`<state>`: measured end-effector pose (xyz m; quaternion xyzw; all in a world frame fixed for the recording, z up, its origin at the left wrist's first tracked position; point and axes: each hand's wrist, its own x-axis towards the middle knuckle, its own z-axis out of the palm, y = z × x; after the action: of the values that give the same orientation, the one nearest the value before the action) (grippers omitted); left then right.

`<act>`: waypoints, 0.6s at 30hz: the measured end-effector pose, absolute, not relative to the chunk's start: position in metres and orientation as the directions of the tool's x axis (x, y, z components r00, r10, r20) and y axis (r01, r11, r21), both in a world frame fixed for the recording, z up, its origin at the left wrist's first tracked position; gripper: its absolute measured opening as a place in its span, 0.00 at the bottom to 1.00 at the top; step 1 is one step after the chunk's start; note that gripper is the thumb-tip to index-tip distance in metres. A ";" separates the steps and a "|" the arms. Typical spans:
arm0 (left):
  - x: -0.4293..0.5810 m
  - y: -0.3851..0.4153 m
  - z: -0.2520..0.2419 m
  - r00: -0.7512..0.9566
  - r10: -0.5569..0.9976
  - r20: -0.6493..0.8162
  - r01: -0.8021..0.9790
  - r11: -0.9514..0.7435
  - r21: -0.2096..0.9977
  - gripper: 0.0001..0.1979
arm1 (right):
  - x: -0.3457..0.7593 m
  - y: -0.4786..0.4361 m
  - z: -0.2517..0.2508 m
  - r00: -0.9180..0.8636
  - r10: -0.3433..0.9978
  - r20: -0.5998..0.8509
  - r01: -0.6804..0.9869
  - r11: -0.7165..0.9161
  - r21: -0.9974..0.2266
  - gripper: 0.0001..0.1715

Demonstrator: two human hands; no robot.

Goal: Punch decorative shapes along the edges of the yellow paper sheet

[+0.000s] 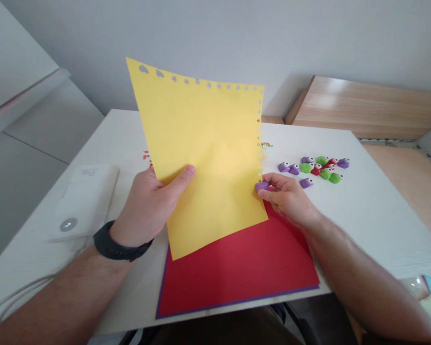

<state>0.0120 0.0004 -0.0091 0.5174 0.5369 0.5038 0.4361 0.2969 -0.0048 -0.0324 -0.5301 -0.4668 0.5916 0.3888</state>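
My left hand (161,194) grips a yellow sheet of paper (208,143) by its left side, thumb on the front, and holds it raised above the table. Small shapes, hearts and stars among them, are punched along the sheet's top edge and down its right edge. At the lower right edge my right hand (287,196) is closed on a small purple craft punch (262,186), which sits on the paper's edge. Beneath the yellow sheet lies a red sheet (237,268), with a purple sheet (187,310) showing under its border.
Several purple, green and red craft punches (316,168) stand in a group on the right of the white table (366,215). Small paper cutouts (267,144) lie behind the sheet. A white box-like device (88,196) and a cable (25,287) are at left.
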 end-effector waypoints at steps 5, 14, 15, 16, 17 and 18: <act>0.012 0.000 -0.008 -0.076 0.996 0.047 0.127 -0.037 0.991 0.22 | 0.297 -0.003 -0.033 -0.129 0.953 -0.275 0.025 -0.274 -0.961 0.19; 0.012 -0.001 -0.008 -0.089 0.995 0.050 0.144 -0.037 0.989 0.24 | 0.296 -0.001 -0.037 -0.132 0.956 -0.263 0.045 -0.259 -0.965 0.20; 0.012 -0.001 -0.007 -0.088 0.995 0.054 0.140 -0.041 0.989 0.24 | 0.297 -0.001 -0.038 -0.133 0.959 -0.251 0.056 -0.246 -0.968 0.19; 0.012 -0.001 -0.007 -0.085 0.995 0.056 0.137 -0.044 0.990 0.25 | 0.298 -0.001 -0.039 -0.134 0.963 -0.234 0.068 -0.227 -0.972 0.20; 0.013 -0.001 -0.007 -0.083 0.995 0.055 0.135 -0.044 0.990 0.25 | 0.298 -0.001 -0.040 -0.138 0.966 -0.218 0.082 -0.208 -0.975 0.20; 0.013 -0.001 -0.006 -0.084 0.995 0.053 0.134 -0.041 0.990 0.25 | 0.299 -0.002 -0.040 -0.144 0.968 -0.207 0.096 -0.195 -0.976 0.20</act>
<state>0.0133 -0.0014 -0.0061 0.5213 0.5414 0.4989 0.4316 0.2988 -0.0019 -0.0396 -0.5280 -0.5033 0.5645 0.3862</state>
